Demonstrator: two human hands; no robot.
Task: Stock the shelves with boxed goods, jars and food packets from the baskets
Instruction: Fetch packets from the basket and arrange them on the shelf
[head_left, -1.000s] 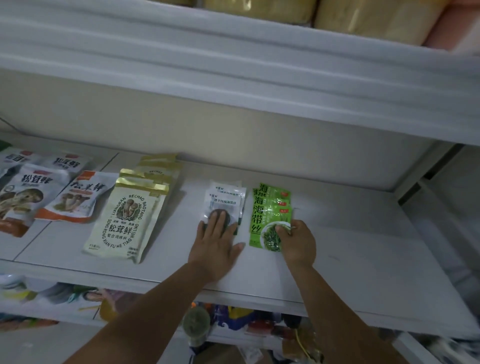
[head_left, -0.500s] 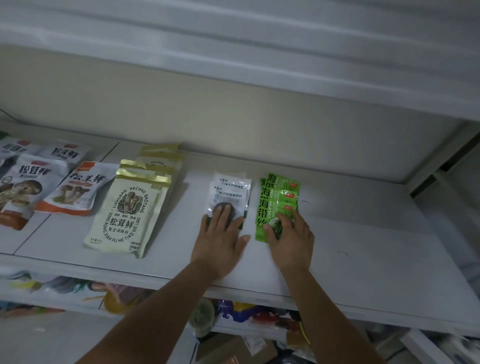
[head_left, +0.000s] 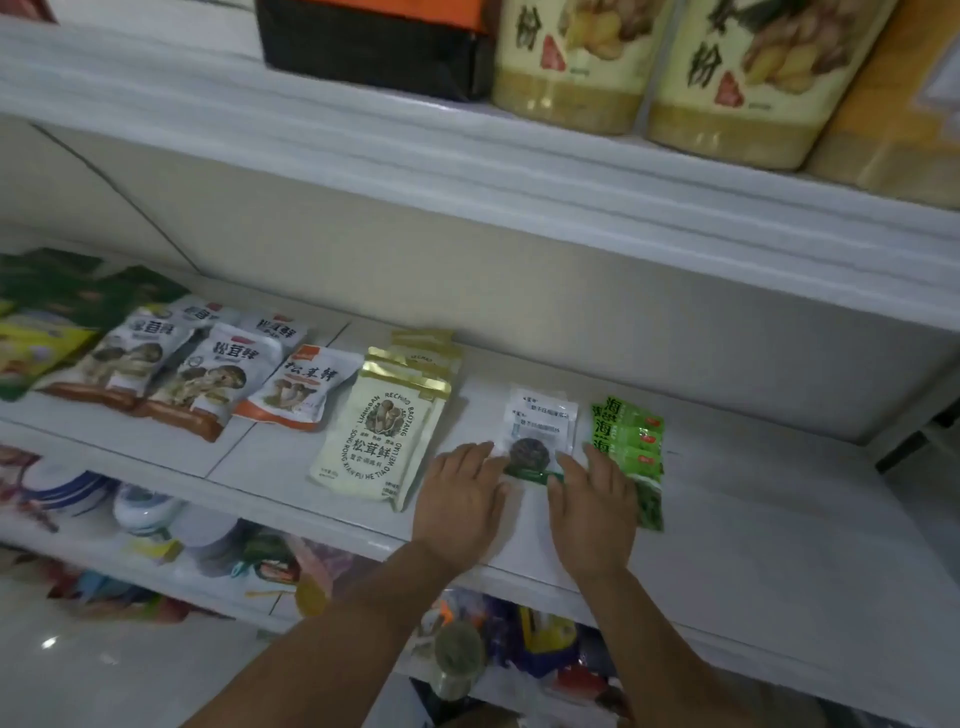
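Observation:
A small stack of clear white packets (head_left: 543, 428) with a dark round content lies on the white shelf (head_left: 753, 519). My left hand (head_left: 460, 496) lies flat on the shelf, fingers straight, touching the stack's left lower edge. My right hand (head_left: 592, 499) lies flat on the stack's right side, its fingertips at the packets' lower right corner and partly over the green seaweed packets (head_left: 631, 439) stacked just to the right. A cream and gold mushroom pouch stack (head_left: 382, 436) lies left of my left hand.
Further left lie orange and white mushroom packets (head_left: 301, 387) and brown-edged mushroom bags (head_left: 208, 379). The shelf above carries yellow jars (head_left: 737, 73) and a black box (head_left: 374, 41). Bare shelf stretches to the right. Below the shelf is a basket of mixed goods (head_left: 498, 649).
My left hand slid off the clear packets to their left side. My right hand shifted left off the green packets toward the clear stack. The camera tilted up and nearer.

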